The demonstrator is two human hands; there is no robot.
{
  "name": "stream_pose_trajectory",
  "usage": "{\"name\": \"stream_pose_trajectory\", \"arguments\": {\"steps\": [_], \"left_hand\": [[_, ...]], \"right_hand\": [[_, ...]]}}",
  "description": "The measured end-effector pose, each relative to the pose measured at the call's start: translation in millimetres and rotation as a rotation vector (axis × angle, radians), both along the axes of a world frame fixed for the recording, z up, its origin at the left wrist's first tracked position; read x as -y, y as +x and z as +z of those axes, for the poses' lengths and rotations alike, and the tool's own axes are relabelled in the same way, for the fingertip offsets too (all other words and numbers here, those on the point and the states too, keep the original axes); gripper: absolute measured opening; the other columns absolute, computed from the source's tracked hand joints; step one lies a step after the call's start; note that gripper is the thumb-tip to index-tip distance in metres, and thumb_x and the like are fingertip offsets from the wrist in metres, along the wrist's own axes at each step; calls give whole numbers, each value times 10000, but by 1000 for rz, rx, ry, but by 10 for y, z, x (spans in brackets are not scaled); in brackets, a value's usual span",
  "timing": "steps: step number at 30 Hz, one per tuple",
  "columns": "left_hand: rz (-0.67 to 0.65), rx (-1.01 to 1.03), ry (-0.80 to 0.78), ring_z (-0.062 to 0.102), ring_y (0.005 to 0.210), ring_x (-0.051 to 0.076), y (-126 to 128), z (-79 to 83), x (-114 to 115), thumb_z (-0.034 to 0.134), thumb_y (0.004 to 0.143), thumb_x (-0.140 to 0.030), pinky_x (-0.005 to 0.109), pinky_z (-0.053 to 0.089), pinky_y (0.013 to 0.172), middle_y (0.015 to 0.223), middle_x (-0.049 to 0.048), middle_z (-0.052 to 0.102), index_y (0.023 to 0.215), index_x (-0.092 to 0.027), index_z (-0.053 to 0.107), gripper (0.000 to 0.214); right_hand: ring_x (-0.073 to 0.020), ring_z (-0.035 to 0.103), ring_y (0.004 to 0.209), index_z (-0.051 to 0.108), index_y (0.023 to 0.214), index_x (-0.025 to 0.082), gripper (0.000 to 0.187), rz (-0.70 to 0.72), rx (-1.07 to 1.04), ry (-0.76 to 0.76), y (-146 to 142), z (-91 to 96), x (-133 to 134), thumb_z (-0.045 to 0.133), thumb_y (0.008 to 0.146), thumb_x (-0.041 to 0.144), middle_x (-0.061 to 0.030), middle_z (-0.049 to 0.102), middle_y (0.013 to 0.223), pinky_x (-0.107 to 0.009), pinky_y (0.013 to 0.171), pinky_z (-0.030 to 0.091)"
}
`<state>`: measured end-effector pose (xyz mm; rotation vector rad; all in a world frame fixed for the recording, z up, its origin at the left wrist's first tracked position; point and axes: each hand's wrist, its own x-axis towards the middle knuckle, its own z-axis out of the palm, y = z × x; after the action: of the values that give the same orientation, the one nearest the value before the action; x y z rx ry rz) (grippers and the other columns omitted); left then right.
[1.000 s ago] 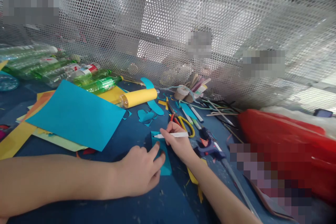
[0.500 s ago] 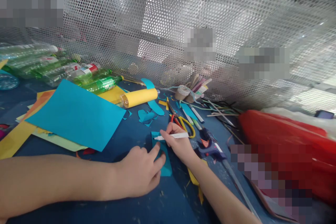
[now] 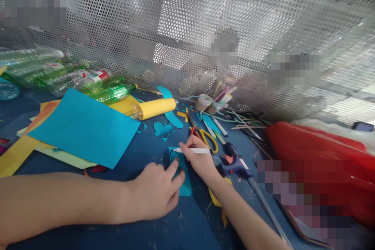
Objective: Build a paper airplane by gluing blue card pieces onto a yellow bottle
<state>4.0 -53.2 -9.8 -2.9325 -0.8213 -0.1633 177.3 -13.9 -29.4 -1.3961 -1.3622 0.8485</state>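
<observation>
On the counter, a small blue paper piece lies flat; my left hand rests on it, fingers spread apart. My right hand is clamped on a white marker, tip at the paper's far end, beside a short dark line. Yellow-handled scissors lie just beyond; glue gun to the right.

The paper is a narrow bright blue piece, lying flat on the table, partly covered. Near its far left corner there is a short, dark, curved line. The white marker lies almost level above, its tip at this line.
</observation>
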Motion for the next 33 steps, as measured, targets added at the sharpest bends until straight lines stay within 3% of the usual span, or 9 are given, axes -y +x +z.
{"name": "stream_pose_trajectory", "arguments": {"steps": [15, 33], "left_hand": [[3, -15, 1, 624, 633, 237, 17, -7, 8, 301, 857, -329, 377, 481, 490, 1331, 171, 458, 1280, -163, 433, 474], [-4, -6, 10, 623, 622, 230, 9, -22, -5, 307, 857, -330, 371, 478, 484, 1334, 181, 450, 1272, -163, 440, 467]], "right_hand": [[-89, 282, 455, 326, 534, 222, 271, -172, 162, 108, 25, 46, -17, 540, 696, 253, 86, 307, 470, -238, 461, 235], [-96, 238, 483, 253, 520, 229, 273, -196, 194, 173, 87, 81, -1, 482, 669, 224, 76, 232, 490, -247, 454, 201]]}}
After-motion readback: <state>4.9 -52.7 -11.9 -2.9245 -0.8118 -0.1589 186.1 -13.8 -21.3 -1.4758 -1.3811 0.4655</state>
